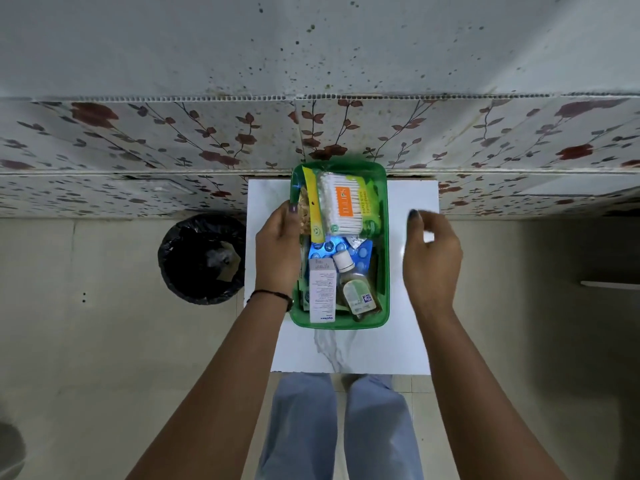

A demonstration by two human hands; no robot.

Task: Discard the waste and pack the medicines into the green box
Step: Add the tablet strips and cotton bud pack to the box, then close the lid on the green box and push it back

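Bin (202,259) w/ black liner sits on the floor, just left of the white table (408,341); some scraps inside. Left hand (278,252) rests along the green box's (383,289) left wall, thumb curled over the rim, fingers outside: a loose hold on the box edge, nothing else in it. Box stands at the table's far edge, centre-left, packed: yellow sachet (310,199) and cotton-bud pack (341,204) at the far end, blue blister strips (362,252) mid, white carton (322,292) and small bottle (355,289) near end. Right hand (431,263) hovers over bare tabletop right of the box, fingers half-curled, blurred, empty, not touching box.
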